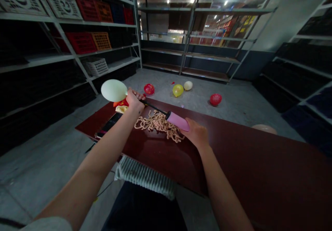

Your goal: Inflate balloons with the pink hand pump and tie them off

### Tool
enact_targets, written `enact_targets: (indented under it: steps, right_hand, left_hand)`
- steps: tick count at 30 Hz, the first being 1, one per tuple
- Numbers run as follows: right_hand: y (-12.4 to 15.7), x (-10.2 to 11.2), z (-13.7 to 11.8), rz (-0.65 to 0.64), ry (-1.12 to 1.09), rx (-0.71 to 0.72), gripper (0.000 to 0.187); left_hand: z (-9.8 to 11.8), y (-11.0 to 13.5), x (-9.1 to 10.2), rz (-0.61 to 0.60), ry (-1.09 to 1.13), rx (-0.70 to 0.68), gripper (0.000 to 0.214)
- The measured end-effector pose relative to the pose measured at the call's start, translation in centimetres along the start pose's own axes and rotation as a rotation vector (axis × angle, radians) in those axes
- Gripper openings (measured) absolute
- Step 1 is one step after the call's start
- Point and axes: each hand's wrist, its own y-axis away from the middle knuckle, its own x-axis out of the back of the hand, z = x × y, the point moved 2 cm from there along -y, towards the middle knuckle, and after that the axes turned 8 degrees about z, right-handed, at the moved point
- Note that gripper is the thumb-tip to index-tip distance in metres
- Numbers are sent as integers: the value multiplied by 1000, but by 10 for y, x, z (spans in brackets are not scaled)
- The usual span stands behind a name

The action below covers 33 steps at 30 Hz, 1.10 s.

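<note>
My left hand [134, 100] is closed round the neck of a pale green balloon [113, 90], partly blown up, where it sits on the black nozzle of a hand pump. My right hand [196, 133] is wrapped round the pump's pink handle [178, 121]. The pump's black shaft runs between my two hands above a dark red table [246, 161]. Under the pump lies a heap of limp peach balloons [158, 123].
A dark flat object [109, 125] and red and yellow bits [121, 105] lie at the table's left end. On the concrete floor beyond are red balloons [149, 89] [215, 99], a yellow balloon [177, 90] and a cream balloon [188, 85]. Metal shelves with crates line the walls.
</note>
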Motion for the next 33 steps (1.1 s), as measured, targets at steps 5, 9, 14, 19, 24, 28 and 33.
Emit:
enact_targets:
  steps: [5, 9, 14, 19, 24, 28, 33]
  right_hand:
    - [-3, 2, -5, 39, -22, -11, 43]
    - [-1, -1, -4, 47, -26, -67, 42]
    - [3, 0, 8, 48, 9, -117, 41]
    - [3, 2, 11, 48, 46, -125, 39]
    - [3, 3, 8, 34, 51, -127, 39]
    - [4, 3, 11, 30, 60, -116, 37]
    - [3, 4, 1, 27, 72, -59, 41]
  left_hand:
    - [22, -2, -24, 90, 115, -103, 45]
    - [15, -2, -40, 12, 140, -153, 46]
    - [-20, 7, -47, -66, 61, -127, 58]
    - [-63, 40, -51, -49, 37, -62, 56]
    - [-100, 79, -49, -130, 90, 23, 57]
    - [-108, 86, -41, -127, 29, 9, 63]
    - [-92, 68, -25, -5, -35, 50, 62]
